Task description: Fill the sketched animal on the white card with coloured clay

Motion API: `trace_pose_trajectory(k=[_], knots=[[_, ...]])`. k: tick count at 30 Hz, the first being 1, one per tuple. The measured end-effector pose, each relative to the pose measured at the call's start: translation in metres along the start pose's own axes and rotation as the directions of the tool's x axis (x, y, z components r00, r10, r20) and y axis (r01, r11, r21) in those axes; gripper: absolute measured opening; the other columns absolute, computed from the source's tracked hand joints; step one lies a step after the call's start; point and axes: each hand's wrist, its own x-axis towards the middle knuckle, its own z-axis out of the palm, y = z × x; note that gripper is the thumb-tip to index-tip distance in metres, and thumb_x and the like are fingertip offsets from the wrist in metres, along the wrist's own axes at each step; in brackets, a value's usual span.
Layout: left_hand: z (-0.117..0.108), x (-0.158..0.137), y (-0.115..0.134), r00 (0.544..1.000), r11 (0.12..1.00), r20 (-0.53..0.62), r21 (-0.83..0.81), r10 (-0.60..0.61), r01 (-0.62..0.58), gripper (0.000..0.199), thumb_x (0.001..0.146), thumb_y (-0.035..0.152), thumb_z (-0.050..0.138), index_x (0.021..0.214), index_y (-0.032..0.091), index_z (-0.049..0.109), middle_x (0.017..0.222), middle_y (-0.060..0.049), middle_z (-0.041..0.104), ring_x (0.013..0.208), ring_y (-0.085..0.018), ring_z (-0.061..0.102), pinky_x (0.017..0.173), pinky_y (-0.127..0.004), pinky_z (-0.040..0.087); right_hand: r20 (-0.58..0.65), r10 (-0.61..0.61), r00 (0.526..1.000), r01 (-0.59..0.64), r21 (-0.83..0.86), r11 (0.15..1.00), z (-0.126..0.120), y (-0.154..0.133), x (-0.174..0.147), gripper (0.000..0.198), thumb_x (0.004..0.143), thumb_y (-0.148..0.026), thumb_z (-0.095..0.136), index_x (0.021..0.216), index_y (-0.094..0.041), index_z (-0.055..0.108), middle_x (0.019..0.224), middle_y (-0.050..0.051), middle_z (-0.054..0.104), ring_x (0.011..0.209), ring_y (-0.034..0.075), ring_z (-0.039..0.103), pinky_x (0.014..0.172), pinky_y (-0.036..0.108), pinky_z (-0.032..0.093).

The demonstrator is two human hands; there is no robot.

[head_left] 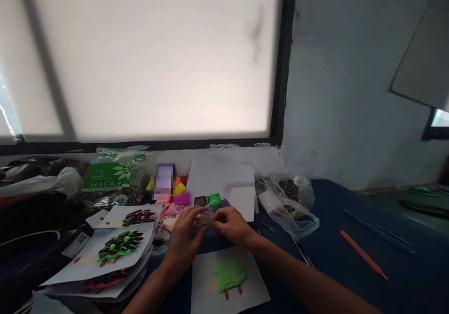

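My left hand (185,235) is above the clay packets, its thumb and fingers apart. My right hand (232,226) has its fingertips pinched together beside it; what they hold is too small to tell. Clear plastic wrap (209,220) with some brown material shows between the two hands. Below them lies a white paper sheet (203,281) bearing a flat green clay shape (230,275) with two small brown legs. Pink and peach clay packets (170,221) sit just left of my hands, and a green packet (213,200) lies behind them.
At left is a stack of papers (140,258) with seed-covered clay hedgehogs. Behind it stands a green seed bag (112,171). A plastic bag of sunflower seeds (291,197) lies right of white sheets (217,178). An orange clay tool (365,256) and blue tweezers (379,230) are further right.
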Motion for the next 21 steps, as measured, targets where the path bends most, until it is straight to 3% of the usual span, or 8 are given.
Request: trace_pose_trajectory(k=[2,4,7,11,17,21], knots=[[-0.001,0.002,0.006,0.999,0.998,-0.034,0.053,-0.024,0.025,0.022,0.083,0.04,0.055,0.089,0.019,0.062,0.096,-0.009,0.064,0.093,-0.027,0.059,0.083,-0.041,0.047,-0.031,-0.007,0.999,0.007,0.004,1.0,0.001,0.0,0.001,0.027,0.098,-0.033,0.06,0.119,-0.016,0.061,0.119,0.008,0.063,0.099,0.022,0.065,0.084,0.04,0.056],[-0.001,0.003,0.012,0.991,0.99,0.062,0.09,-0.115,0.109,0.03,0.084,0.048,0.054,0.075,0.02,0.058,0.077,-0.005,0.061,0.075,-0.024,0.057,0.069,-0.035,0.045,-0.046,-0.022,0.999,0.023,0.012,1.0,0.002,-0.001,0.001,0.027,0.098,-0.033,0.06,0.118,-0.016,0.061,0.118,0.008,0.063,0.098,0.021,0.065,0.083,0.04,0.056],[0.001,0.002,0.016,0.959,0.973,0.169,0.056,-0.229,0.223,0.037,0.086,0.054,0.046,0.071,0.021,0.055,0.065,-0.001,0.056,0.062,-0.02,0.052,0.059,-0.03,0.039,-0.056,-0.05,0.997,0.051,0.018,0.999,0.005,-0.003,0.0,0.024,0.098,-0.033,0.06,0.114,-0.015,0.063,0.112,0.007,0.065,0.094,0.02,0.066,0.081,0.039,0.056],[0.002,0.002,0.013,0.957,0.972,0.172,0.037,-0.234,0.231,0.032,0.085,0.048,0.039,0.069,0.022,0.051,0.062,0.001,0.052,0.06,-0.018,0.049,0.058,-0.029,0.035,-0.08,-0.073,0.994,0.073,-0.007,0.997,0.005,-0.006,-0.002,0.019,0.097,-0.031,0.061,0.102,-0.014,0.065,0.101,0.004,0.067,0.087,0.018,0.067,0.078,0.036,0.057],[0.003,0.002,0.013,0.957,0.969,0.154,0.057,-0.246,0.24,0.032,0.082,0.047,0.042,0.061,0.023,0.042,0.056,0.003,0.046,0.054,-0.016,0.044,0.055,-0.028,0.028,-0.211,-0.066,0.975,0.053,-0.067,0.996,-0.002,-0.004,-0.001,0.018,0.097,-0.032,0.061,0.096,-0.015,0.066,0.097,0.004,0.068,0.085,0.017,0.066,0.08,0.036,0.055],[0.005,0.001,0.008,0.946,0.958,0.149,0.031,-0.287,0.286,0.035,0.081,0.051,0.042,0.062,0.023,0.047,0.056,0.002,0.048,0.054,-0.017,0.046,0.054,-0.028,0.03,-0.268,-0.104,0.958,0.101,-0.022,0.995,-0.004,-0.005,-0.002,0.007,0.085,-0.021,0.072,0.087,-0.015,0.069,0.086,0.003,0.071,0.081,0.018,0.066,0.078,0.034,0.054]])
